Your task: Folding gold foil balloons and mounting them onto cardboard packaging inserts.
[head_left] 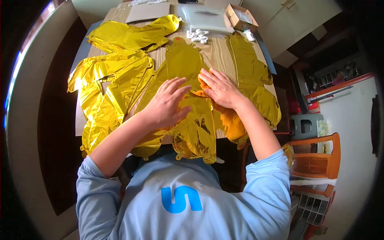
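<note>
A flat, uninflated gold foil balloon (181, 60) stretches across the middle of the table, its near end hanging over the front edge. My left hand (169, 102) is over it with fingers spread and nothing held; whether it touches the foil I cannot tell. My right hand (221, 90) lies with fingers stretched out on a crumpled orange foil piece (233, 125), which runs down beneath my wrist toward the table's edge. To the left lies a creased, shiny gold foil balloon (114, 82), and to the right another flat gold one (249, 66).
One more gold foil balloon (124, 35) lies at the far left of the wooden table (218, 56). Behind are small white items (197, 36), clear plastic sheets (206, 18), a cardboard box (241, 18) and a flat board (147, 13). A wooden chair (314, 162) stands at right.
</note>
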`<state>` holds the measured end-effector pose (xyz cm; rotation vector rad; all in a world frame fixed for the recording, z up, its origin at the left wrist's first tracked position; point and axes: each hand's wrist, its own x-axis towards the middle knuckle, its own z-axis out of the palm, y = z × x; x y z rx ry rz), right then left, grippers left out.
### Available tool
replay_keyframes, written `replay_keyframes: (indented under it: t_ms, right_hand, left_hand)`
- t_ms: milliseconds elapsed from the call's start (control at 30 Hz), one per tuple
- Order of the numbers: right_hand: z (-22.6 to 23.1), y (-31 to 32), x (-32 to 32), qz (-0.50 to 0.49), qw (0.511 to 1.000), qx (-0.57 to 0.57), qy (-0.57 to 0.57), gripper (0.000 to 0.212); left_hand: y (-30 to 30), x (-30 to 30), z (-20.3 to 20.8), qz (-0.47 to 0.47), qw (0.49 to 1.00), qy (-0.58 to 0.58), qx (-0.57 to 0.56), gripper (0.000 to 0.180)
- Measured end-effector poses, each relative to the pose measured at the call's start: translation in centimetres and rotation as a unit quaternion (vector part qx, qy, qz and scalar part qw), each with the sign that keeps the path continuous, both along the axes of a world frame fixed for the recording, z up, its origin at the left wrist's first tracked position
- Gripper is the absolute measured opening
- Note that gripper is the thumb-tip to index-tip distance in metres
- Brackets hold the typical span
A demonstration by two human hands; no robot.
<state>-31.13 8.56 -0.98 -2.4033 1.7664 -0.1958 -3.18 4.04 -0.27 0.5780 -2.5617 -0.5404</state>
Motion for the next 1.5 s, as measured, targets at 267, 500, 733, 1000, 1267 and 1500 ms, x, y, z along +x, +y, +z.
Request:
replay_keyframes:
  t_ms: [267,500,733,1000,1267,1500]
  right_hand:
    - [-0.7,0.5,-0.7,-0.017,0.999,-0.038,0.010,0.058]
    - [3.5,10.5,0.4,-0.232,0.918,-0.246,-0.206,0.025]
    - [-3.3,24.1,-1.8,-0.549,0.704,0.022,-0.450,0.051]
    - [6.9,17.7,7.3,-0.217,0.923,-0.191,-0.256,0.009]
    - [4.1,12.4,8.0,0.074,0.927,0.023,-0.368,0.015]
    - [-0.2,7.5,2.1,-0.088,0.972,-0.160,-0.150,0.040]
  left_hand:
    - [-0.1,-1.5,-1.8,-0.049,0.994,-0.088,-0.039,0.088]
    - [0.1,-1.1,-1.9,-0.035,0.995,-0.086,-0.038,0.090]
    - [0.0,-1.6,-1.9,-0.042,0.995,-0.083,-0.026,0.089]
    - [0.0,-1.2,-1.9,-0.034,0.996,-0.079,-0.021,0.088]
    - [-1.2,-0.3,-3.1,-0.082,0.990,-0.088,-0.072,0.079]
    - [-0.2,-1.0,-2.5,-0.044,0.995,-0.077,-0.043,0.067]
